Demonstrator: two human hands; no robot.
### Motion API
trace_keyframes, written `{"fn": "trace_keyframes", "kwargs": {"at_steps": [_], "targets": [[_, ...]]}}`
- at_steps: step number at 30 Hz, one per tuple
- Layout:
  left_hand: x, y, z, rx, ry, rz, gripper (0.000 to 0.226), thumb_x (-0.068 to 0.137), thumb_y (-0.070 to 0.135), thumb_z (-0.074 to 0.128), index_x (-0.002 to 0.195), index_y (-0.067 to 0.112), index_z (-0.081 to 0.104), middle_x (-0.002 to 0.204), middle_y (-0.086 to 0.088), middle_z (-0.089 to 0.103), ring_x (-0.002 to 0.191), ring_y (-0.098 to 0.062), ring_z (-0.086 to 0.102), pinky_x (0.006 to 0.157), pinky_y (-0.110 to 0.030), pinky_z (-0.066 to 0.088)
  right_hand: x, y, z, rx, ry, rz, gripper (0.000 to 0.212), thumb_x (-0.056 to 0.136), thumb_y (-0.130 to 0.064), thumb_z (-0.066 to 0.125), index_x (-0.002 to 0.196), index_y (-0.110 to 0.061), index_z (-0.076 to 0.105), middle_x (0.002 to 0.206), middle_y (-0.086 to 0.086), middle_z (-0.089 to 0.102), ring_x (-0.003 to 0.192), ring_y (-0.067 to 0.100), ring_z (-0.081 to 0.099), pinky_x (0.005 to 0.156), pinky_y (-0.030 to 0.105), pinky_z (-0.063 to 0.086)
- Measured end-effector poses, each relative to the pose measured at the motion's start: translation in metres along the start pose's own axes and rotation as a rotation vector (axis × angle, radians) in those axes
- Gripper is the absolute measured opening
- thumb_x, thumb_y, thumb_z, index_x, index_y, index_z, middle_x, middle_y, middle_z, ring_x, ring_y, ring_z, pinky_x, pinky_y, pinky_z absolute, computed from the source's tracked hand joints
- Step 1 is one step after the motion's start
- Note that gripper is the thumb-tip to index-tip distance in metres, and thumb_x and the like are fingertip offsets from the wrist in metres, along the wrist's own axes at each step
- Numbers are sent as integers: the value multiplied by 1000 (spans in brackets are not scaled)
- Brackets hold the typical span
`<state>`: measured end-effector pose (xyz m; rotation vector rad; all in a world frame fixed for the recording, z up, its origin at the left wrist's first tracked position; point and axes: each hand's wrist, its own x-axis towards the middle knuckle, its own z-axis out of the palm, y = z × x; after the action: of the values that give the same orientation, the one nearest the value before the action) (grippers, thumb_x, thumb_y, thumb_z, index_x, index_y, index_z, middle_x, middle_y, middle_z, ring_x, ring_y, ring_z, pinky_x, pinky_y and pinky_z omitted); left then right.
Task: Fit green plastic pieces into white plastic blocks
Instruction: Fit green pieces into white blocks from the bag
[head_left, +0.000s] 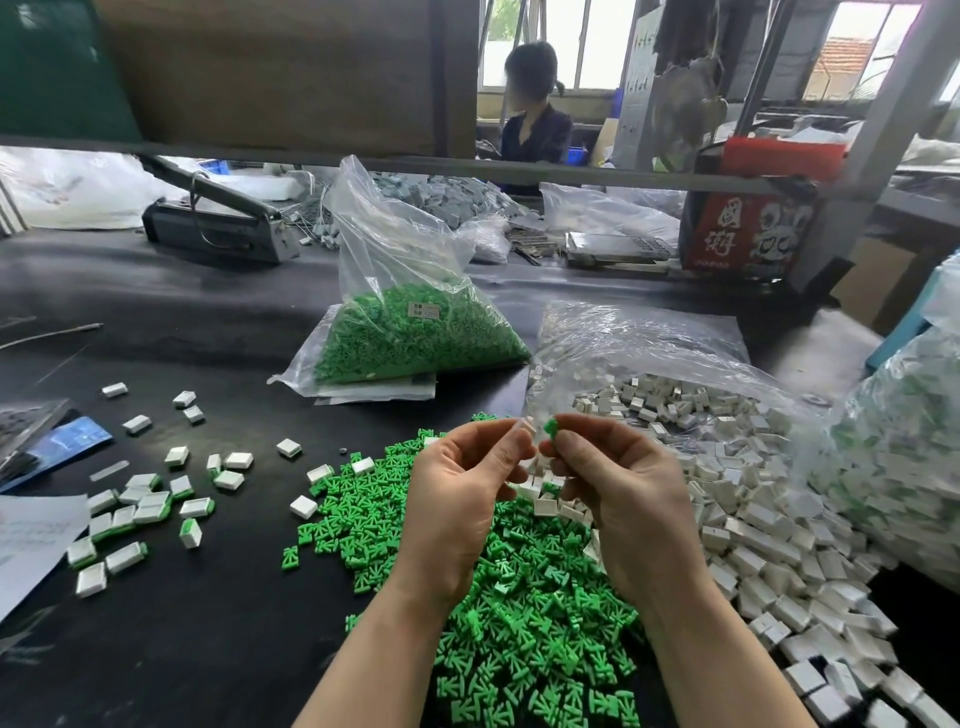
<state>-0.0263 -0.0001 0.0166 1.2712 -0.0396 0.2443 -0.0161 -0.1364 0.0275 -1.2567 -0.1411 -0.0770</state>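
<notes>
Fingers (558, 444) of our right hand (623, 499) pinch green piece (550, 427); left hand (457, 499) pinches what looks like white block (527, 427), both above green pile (519, 613) on desk (208, 623), tips nearly touching, ready for fitting.

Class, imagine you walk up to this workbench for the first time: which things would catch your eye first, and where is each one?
Probably the green pile spread across the dark table under the hands. Just above it, the right hand pinches a green piece beside the left hand, which seems to hold a white block. The white heap spills from a bag on the right, and a green-filled bag stands behind.
</notes>
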Motion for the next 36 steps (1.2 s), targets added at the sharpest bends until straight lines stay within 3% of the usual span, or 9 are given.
{"fn": "trace_keyframes", "kwargs": {"at_steps": [4, 8, 17, 23, 28, 32, 36], "targets": [[-1, 1, 1, 30, -32, 41, 16, 80, 25, 70, 91, 15, 77, 76, 0, 74, 66, -4, 62, 60, -15, 48, -1, -1, 1, 12, -8, -35, 13, 79, -9, 71, 90, -13, 77, 84, 12, 73, 71, 16, 63, 58, 22, 50], [-1, -1, 2, 137, -63, 91, 16, 93, 12, 63, 102, 17, 75, 82, 2, 75, 74, -2, 65, 65, -14, 49, 0, -1, 1, 2, -27, -89, 21, 77, -12, 71, 97, -12, 76, 84, 5, 74, 69, 9, 64, 60, 17, 51], [-2, -3, -1, 209, -64, 163, 14, 93, 9, 62, 94, 17, 74, 74, 5, 73, 70, 0, 63, 66, -14, 49, -4, 0, 3, -360, 24, -297, 17, 80, -5, 77, 89, -19, 76, 82, -6, 76, 75, 10, 73, 67, 16, 55], [-1, -3, 1, 65, -79, 120, 12, 85, 18, 66, 91, 16, 75, 76, 0, 74, 70, -3, 67, 66, -14, 51, -5, -3, 4, -138, 6, -205, 15, 77, -12, 74, 92, -12, 75, 82, 4, 76, 68, 9, 69, 62, 16, 53], [-3, -8, 4, 140, -131, 90, 9, 95, 10, 60, 96, 9, 69, 79, -1, 74, 74, -8, 69, 67, -18, 53, -5, 5, 6, -211, 95, -195, 11, 85, -6, 72, 90, -15, 75, 81, 1, 76, 73, 17, 73, 65, 22, 57], [-4, -12, 1, 467, -187, 154, 22, 101, 29, 49, 84, 17, 56, 64, 7, 58, 56, -3, 50, 55, -21, 42, -6, 10, 10, -214, 122, -179, 12, 85, -6, 72, 84, -18, 75, 80, 1, 76, 75, 16, 73, 68, 22, 56], [-7, -11, 4, 492, -252, 150, 34, 98, 44, 39, 75, 23, 51, 59, 14, 48, 56, -4, 39, 55, -26, 34, -5, 12, 13, -192, 142, -184, 14, 85, -5, 72, 82, -18, 75, 78, 2, 75, 70, 13, 70, 64, 19, 53]]}}
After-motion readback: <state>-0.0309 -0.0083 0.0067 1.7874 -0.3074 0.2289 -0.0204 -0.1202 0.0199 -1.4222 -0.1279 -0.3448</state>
